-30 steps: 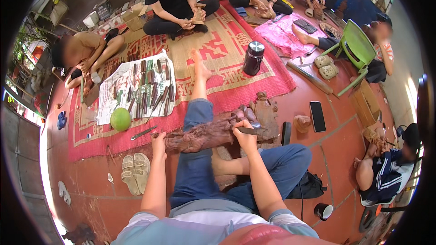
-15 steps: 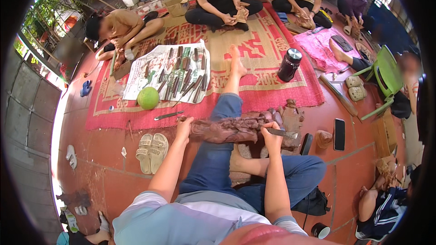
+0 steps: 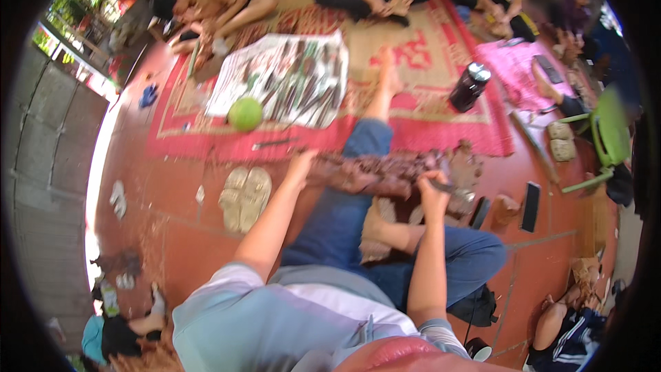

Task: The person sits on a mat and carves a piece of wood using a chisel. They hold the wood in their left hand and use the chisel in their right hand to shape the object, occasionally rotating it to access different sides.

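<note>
A long, dark brown carved piece of wood (image 3: 368, 173) lies across my outstretched left leg, its surface full of knobbly relief. At its left end, my left hand (image 3: 301, 167) is closed around the wood. My right hand (image 3: 433, 191) is by the right end, its fingers wrapped round a chisel (image 3: 447, 187). The chisel's shaft sticks out to the right of my fist, and motion smears its tip. Just beyond my right hand stands another dark carved block (image 3: 468, 167), partly hidden behind the carving and the hand.
A newspaper (image 3: 227, 83) with several carving tools lies on the red mat (image 3: 413, 139), near a green round fruit (image 3: 245, 114) and a dark flask (image 3: 470, 87). Sandals (image 3: 246, 198) lie left, a phone (image 3: 530, 207) right. Several people sit around, and a green chair (image 3: 609, 127) stands right.
The whole view has shifted, so the surroundings sit higher and further right, and the picture is blurred. Both hands keep their holds on the carving and the chisel.
</note>
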`<state>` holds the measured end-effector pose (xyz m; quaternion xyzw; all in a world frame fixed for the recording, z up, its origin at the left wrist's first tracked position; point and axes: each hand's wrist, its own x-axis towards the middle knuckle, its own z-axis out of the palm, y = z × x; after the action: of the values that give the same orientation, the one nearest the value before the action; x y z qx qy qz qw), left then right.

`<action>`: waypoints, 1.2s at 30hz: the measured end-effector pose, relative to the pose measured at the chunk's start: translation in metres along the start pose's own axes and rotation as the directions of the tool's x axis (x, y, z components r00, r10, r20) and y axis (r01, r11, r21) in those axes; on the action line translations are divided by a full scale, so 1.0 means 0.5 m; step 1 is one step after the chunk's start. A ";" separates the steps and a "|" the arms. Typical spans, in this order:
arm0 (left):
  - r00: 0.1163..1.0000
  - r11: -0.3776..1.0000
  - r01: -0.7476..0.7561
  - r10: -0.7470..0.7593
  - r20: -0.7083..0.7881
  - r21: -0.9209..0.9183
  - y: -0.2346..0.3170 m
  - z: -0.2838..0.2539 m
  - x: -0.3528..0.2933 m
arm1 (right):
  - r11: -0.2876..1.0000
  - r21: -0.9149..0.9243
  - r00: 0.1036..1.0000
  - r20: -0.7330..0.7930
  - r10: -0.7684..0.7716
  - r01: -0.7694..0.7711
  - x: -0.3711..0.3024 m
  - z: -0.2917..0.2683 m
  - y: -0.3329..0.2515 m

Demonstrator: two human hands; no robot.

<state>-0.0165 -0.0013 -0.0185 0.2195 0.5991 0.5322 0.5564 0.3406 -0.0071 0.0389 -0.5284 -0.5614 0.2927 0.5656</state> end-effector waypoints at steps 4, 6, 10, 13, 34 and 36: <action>0.998 0.991 0.031 -0.023 0.065 -0.127 0.008 0.023 -0.004 | 0.991 -0.120 0.997 -0.049 0.057 -0.062 -0.004 -0.002 0.018; 0.988 0.984 0.134 -0.123 0.096 -0.117 0.025 0.043 0.003 | 0.975 -0.213 0.995 -0.089 0.037 -0.055 0.017 -0.009 -0.003; 0.986 0.988 0.130 -0.121 0.118 -0.081 0.027 0.007 -0.025 | 0.980 0.013 0.972 -0.119 0.200 -0.200 -0.013 -0.015 -0.017; 0.956 0.978 0.210 -0.209 0.204 0.015 0.048 0.019 -0.068 | 0.963 -0.206 0.965 -0.233 0.124 -0.173 -0.042 -0.009 0.012; 0.955 0.972 0.229 -0.233 0.186 0.043 0.061 0.004 -0.013 | 0.975 -0.071 0.977 -0.054 0.208 -0.211 -0.006 -0.016 -0.012; 0.952 0.969 0.243 -0.245 0.184 0.034 0.061 0.006 -0.011 | 0.964 -0.073 0.967 -0.027 0.254 -0.255 -0.005 -0.020 -0.010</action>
<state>-0.0224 0.0056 0.0115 0.1959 0.5694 0.4333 0.6705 0.3485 -0.0133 0.0447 -0.6195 -0.4949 0.3368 0.5077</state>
